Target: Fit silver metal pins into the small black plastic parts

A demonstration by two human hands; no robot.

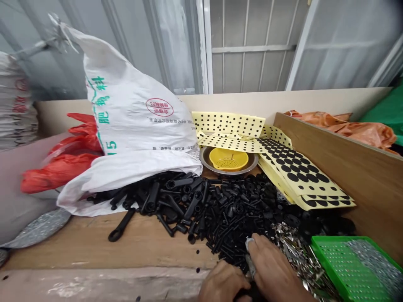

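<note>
Hands together at the near table edge, right hand (270,264) fingers curled into the pile of black plastic parts (226,209), left hand (224,284) loosely closed beside it, grip contents unclear, green basket (340,268) alongside.

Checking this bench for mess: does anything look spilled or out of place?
Yes. The white sack lies tipped over, and black plastic parts have spilled from its mouth across the wooden bench, a few stray ones lying apart from the heap.

wooden bench (94,247) bore black plastic parts (220,205), white sack (132,138), metal bowl (252,165), green basket (343,268).
</note>
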